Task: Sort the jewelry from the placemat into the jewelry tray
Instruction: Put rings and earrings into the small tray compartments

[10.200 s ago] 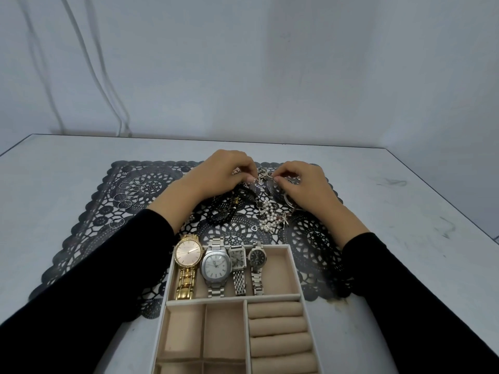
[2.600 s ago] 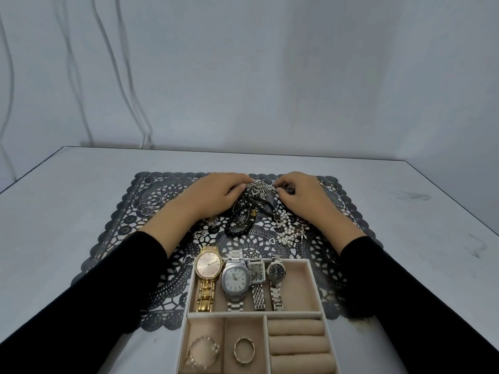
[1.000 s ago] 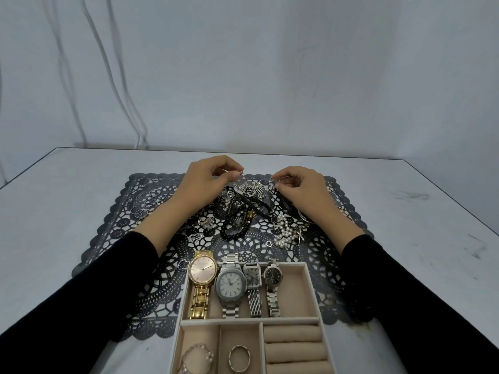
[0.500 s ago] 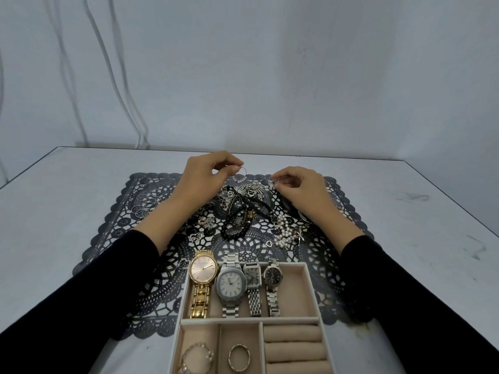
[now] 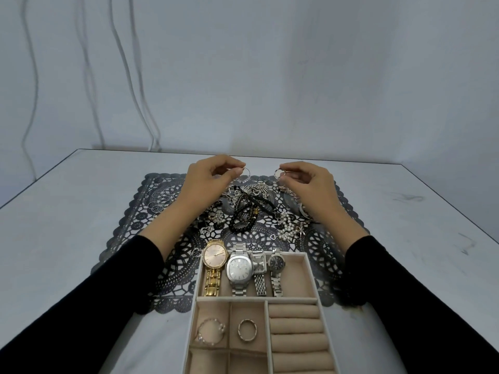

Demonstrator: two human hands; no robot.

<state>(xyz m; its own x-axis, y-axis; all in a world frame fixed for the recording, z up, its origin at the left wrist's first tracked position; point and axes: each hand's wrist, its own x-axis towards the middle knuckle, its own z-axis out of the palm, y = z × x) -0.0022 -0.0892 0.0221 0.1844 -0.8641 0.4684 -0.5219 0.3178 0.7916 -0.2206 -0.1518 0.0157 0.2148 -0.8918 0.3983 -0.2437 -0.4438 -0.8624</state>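
Hands [image 5: 310,184] higher, each w/ ring [image 5: 278,174]

Left hand [image 5: 208,180] pinching thin hoop [image 5: 247,172], right hand [image 5: 313,186] pinching ring [image 5: 278,174] (both above placemat [image 5: 140,211])

Just one cam here, a wide-angle worn on the person's head. It sits over the near edge of the pale grey surface [image 5: 81,225], facing forward and down toward the blank grey wall [image 5: 297,76]. The beige compartmented jewelry tray [image 5: 291,300] is closest and gets cut off at the bottom, with the black lace-pattern placemat [image 5: 140,217] mid-frame. It's near enough to make out the thin silver hoop [image 5: 247,172] pinched in the left hand [image 5: 208,182] and the small silver ring [image 5: 278,174] in the right hand [image 5: 310,187].
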